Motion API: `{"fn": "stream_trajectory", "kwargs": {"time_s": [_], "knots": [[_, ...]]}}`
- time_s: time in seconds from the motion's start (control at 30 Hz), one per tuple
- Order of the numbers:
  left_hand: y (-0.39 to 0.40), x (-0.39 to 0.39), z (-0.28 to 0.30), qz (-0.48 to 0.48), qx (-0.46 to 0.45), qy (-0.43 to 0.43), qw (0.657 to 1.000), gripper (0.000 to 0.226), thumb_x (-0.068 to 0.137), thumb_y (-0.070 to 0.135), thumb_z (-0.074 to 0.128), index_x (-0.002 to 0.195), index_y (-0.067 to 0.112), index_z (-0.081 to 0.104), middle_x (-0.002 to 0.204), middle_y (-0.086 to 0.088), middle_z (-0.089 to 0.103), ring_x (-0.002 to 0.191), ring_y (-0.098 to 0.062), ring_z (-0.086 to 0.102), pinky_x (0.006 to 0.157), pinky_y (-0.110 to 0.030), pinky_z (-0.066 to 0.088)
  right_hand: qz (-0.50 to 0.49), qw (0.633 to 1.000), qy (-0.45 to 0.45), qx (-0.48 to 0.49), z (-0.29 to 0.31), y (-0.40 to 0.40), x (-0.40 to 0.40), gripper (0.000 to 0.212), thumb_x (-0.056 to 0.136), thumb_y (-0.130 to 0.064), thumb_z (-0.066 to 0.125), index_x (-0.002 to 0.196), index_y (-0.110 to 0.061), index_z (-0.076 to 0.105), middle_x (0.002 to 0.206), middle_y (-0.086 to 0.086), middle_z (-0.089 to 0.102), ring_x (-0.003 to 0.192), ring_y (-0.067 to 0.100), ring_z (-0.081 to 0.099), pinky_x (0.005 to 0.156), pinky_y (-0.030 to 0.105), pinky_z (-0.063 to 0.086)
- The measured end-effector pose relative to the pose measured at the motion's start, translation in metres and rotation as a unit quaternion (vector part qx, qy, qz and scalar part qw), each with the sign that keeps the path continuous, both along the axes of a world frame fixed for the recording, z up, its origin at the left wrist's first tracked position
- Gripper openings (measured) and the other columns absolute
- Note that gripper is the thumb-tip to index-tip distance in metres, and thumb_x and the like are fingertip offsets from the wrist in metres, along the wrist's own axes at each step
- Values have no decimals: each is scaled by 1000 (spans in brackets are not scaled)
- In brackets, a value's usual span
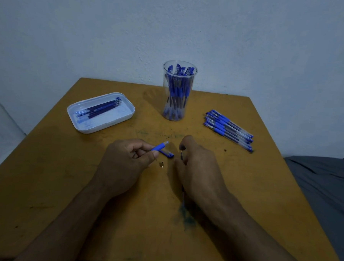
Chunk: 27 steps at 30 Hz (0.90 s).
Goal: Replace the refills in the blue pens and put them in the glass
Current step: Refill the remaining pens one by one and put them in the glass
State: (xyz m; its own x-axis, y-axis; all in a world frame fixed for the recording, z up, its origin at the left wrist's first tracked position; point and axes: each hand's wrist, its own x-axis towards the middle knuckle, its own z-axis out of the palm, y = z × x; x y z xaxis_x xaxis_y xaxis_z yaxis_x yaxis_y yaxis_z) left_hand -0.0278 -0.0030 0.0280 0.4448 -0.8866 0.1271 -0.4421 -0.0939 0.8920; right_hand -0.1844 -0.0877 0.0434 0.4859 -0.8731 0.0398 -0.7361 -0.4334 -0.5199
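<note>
While the left hand (125,160) pinches a blue pen barrel (160,146) by its grip end, the right hand (197,165) curls around a thin refill (181,155), tip pointing up. A pen cap (167,153) and a small metal tip (162,164) lie on the wooden table (64,184) between them. Beyond stands the glass (178,90) full of pens, a white tray (100,112) of refills at left, a row of blue pens (229,129) at right.

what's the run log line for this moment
left hand: holds barrel | right hand: holds refill | cap, tip: on table
</note>
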Motion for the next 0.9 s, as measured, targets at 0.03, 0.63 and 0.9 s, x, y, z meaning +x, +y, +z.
{"fn": "stream_trajectory", "kwargs": {"time_s": [0.03,0.63,0.9], "knots": [[0,0,0,-1,0,-3,1000,6,91,22,73,93,27,74,70,0,72,50,3,57,49,-9,41,7,1000,17,-8,0,0,1,18,101,-22,58,118,-24,52,102,-2,62,87,15,59,74,37,57],[-1,-1,0,-5,-1,-2,1000,6,90,24,73,95,26,75,70,0,72,48,2,56,47,-9,40,174,972,154,29,14,-28,-25,39,85,-56,72,119,-41,64,109,-6,41,93,13,53,78,37,56],[-2,-1,-2,-7,-1,2,1000,6,90,24,73,93,29,74,71,0,73,52,0,58,49,-10,43,153,973,168,33,14,-38,-35,42,82,-59,73,118,-40,62,110,-7,39,96,13,51,78,33,54]]}}
